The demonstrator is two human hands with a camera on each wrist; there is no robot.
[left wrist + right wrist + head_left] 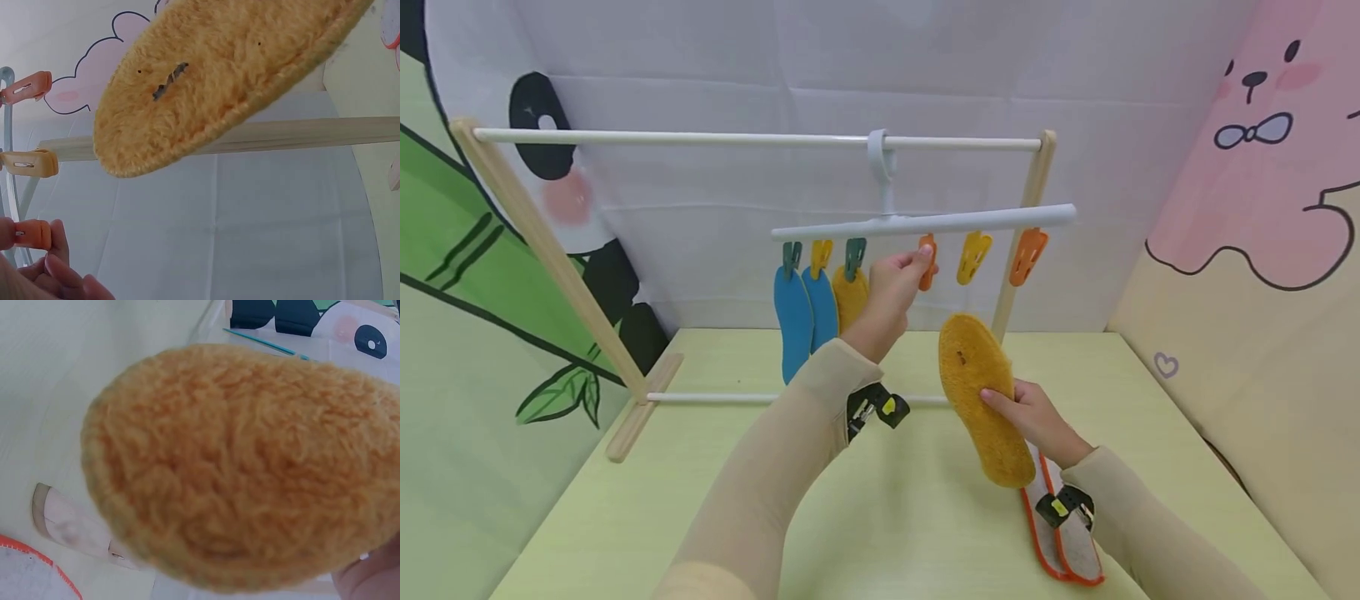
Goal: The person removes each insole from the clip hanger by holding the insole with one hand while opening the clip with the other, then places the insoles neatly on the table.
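Left hand (887, 293) pinches the left orange clip (927, 280) under the hanger (977, 221); right hand (1039, 418) grips the yellow insole (976, 367) by its right edge, below-right — probably best: squeeze fully, feed top edge in squarely.

No legible text, label, brand or number is found in the head, left wrist or right wrist views. On the yellow insole (977, 375), a short, broken dark mark (170, 81) shows near one end with two small black dots (259, 44); it does not resolve into any letter or digit. One sign reads clearly: a purple outlined heart (1166, 365) on the pale yellow side panel (1247, 392), below the pink figure (1240, 167).
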